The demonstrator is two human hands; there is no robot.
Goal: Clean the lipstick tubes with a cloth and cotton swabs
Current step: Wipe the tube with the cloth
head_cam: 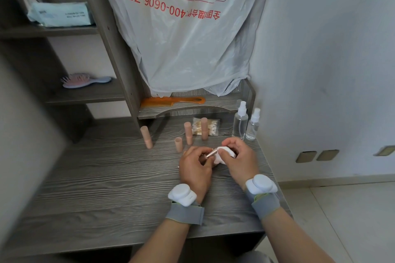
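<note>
The left hand grips a lipstick tube (metallic). At its 3 o'clock, the right hand pinches a white cloth against the tube's tip.

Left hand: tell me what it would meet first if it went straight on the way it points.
Probably the white cloth held by the right hand: the left hand points toward it, and the lipstick tube it holds ends at that cloth. Depth is unclear.
</note>
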